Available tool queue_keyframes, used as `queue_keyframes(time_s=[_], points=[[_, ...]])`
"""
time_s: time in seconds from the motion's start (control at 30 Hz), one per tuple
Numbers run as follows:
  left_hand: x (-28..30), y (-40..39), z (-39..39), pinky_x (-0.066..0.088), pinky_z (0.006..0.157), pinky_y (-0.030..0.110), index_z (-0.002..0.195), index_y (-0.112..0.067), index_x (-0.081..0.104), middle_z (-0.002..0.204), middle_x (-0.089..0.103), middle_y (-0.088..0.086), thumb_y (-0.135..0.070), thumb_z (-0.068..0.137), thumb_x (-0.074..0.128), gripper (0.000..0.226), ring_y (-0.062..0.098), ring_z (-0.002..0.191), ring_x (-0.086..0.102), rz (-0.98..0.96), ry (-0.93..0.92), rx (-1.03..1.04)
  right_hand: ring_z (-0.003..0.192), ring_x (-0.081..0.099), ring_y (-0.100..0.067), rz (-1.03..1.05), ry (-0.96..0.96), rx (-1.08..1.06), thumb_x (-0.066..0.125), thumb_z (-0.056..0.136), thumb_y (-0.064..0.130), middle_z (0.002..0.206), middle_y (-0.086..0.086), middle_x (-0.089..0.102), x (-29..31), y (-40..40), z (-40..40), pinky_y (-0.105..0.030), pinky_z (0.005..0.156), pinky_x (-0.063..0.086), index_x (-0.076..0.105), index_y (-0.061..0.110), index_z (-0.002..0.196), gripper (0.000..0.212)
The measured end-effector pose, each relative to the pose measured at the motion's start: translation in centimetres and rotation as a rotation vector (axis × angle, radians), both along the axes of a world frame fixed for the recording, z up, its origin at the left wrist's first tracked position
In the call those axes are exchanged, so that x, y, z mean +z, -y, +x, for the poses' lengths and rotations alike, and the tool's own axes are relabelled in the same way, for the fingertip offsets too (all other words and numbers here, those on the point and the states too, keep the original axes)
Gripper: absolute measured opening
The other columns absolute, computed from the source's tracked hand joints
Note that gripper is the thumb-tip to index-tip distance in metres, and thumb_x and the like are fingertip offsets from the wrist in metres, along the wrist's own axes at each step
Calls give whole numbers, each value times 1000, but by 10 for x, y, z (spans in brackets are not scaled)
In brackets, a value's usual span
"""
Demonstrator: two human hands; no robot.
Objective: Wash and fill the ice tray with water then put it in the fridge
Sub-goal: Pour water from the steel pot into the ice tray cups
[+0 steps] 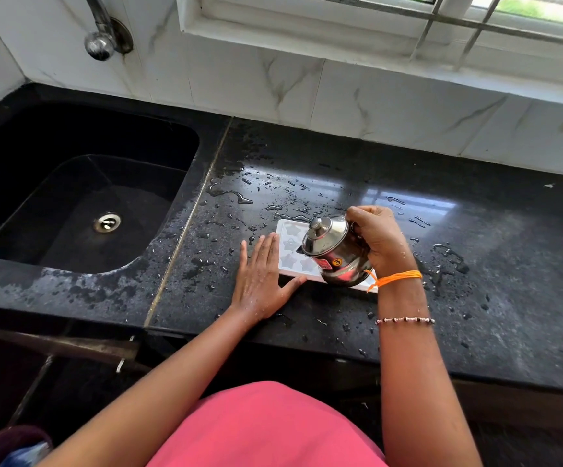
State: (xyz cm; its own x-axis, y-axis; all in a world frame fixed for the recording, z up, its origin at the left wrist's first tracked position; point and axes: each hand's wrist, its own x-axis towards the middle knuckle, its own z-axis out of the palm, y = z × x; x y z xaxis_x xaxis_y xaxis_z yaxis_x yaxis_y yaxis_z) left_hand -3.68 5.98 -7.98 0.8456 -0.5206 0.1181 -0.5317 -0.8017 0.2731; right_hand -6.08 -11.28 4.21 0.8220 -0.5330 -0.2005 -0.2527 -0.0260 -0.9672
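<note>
A white ice tray (290, 246) with star-shaped cells lies flat on the wet black counter (475, 237). My left hand (261, 281) rests flat on the counter against the tray's left edge, fingers spread, thumb along its near edge. My right hand (379, 242) grips a small lidded steel jug (335, 252) and holds it tilted to the left over the tray's right half, which it hides. I cannot make out any water stream.
A black sink (81, 210) with a steel drain sits to the left, a wall tap (99, 45) above it. Water drops cover the counter around the tray. A tiled wall and a window sill run along the back.
</note>
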Motion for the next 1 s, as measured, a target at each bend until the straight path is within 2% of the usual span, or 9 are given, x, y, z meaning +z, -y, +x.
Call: queue_keyframes(time_s=[0.2, 0.57, 0.73, 1.0], points=[[0, 0, 0, -11, 115, 46, 149, -3, 11, 156, 18, 12, -76, 73, 13, 105, 24, 145, 13, 12, 1, -2, 33, 23, -2, 4, 6, -16, 52, 80, 1, 34, 11, 25, 2, 1, -2, -15, 35, 20, 34, 17, 47, 40], [-1, 0, 0, -8, 116, 48, 148, -1, 15, 155, 23, 14, -76, 74, 16, 105, 26, 144, 18, -2, 18, 0, 39, 25, -5, -14, -2, -8, 52, 79, 2, 47, 1, 26, 1, 0, -2, -16, 39, 22, 37, 18, 49, 37], [-2, 1, 0, -12, 114, 46, 148, -2, 13, 156, 21, 13, -76, 72, 14, 106, 25, 145, 17, -1, 28, 0, 37, 22, -5, 20, 17, -13, 51, 79, 1, 40, 6, 24, -1, 0, -1, -18, 40, 18, 34, 18, 49, 39], [-4, 0, 1, -10, 115, 47, 148, -3, 16, 155, 23, 13, -75, 75, 19, 103, 26, 144, 19, -40, 50, -14, 36, 23, -5, 89, 33, -28, 49, 80, 0, 35, 10, 27, 0, 3, -3, -19, 40, 19, 33, 18, 48, 40]])
